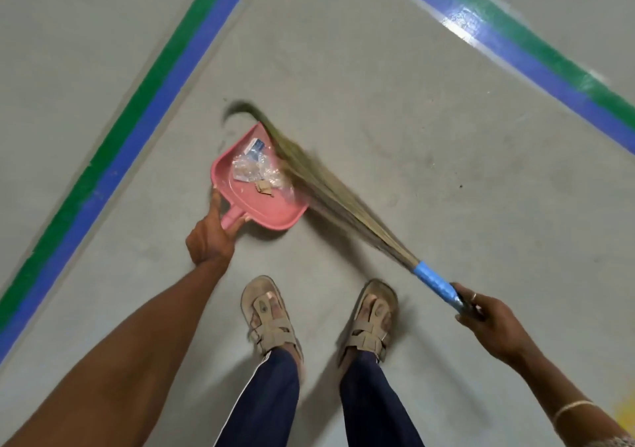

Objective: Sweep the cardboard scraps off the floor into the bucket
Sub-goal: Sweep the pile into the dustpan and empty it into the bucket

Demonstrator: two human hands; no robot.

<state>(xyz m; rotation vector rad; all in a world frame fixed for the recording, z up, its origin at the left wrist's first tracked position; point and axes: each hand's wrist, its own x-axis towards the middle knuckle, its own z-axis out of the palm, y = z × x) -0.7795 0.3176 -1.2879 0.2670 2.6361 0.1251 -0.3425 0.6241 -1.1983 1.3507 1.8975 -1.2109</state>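
While the broom (330,199) blurs at the pan's mouth, step: gathering. The scraps go into the pan first, and with little litter showing on the bare floor (395,96), this pass looks close to done.
Next: no bucket is in view, so the move calls for lifting the pan with its mouth tipped slightly up, carrying it level, then pouring mouth-down. The light wrapper could slide out early.
Stripes (137,116): green and blue bands at far left, well apart from the work.
Left hand (209,237): fingers curled round the pan's handle, one digit laid up along the back rim.
Pan (275,213): pink and low at the floor; I cannot tell whether its lip touches. The handle points down-left toward the person and the mouth faces up-right — its long axis runs handle to mouth.
Scraps (264,188): small brown cardboard bits inside the pan near its middle, touching a clear wrapper (256,168). They are too small to give a heading.
Broom axis: it runs lower right to upper left, with the bristles lying along the pan's mouth and the tip curling past the far corner.
Right hand (491,323): closed round the dark handle end, just below the blue tape (434,280).
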